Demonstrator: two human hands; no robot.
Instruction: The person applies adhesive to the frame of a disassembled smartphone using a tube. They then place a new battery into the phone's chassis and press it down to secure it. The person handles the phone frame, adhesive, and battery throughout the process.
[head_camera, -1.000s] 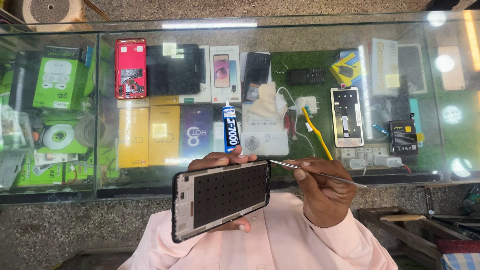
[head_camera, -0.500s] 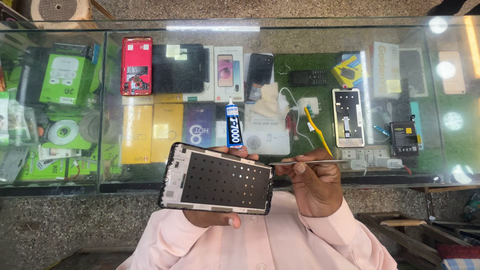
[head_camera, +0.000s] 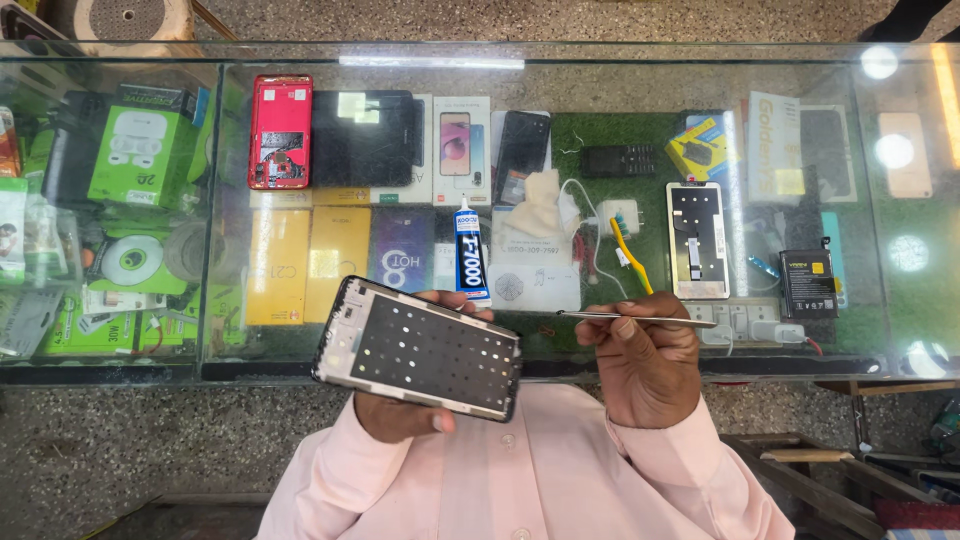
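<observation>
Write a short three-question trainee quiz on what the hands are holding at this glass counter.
1. True or false: the left hand holds the phone frame clear of the glass counter.
2. What does the right hand hold? A) metal tweezers B) a screwdriver C) a cloth
3. Fill in: on the counter just beyond the frame stands a white and blue glue ____.

Key:
1. True.
2. A; their tip points towards the frame without touching it.
3. tube.
</observation>
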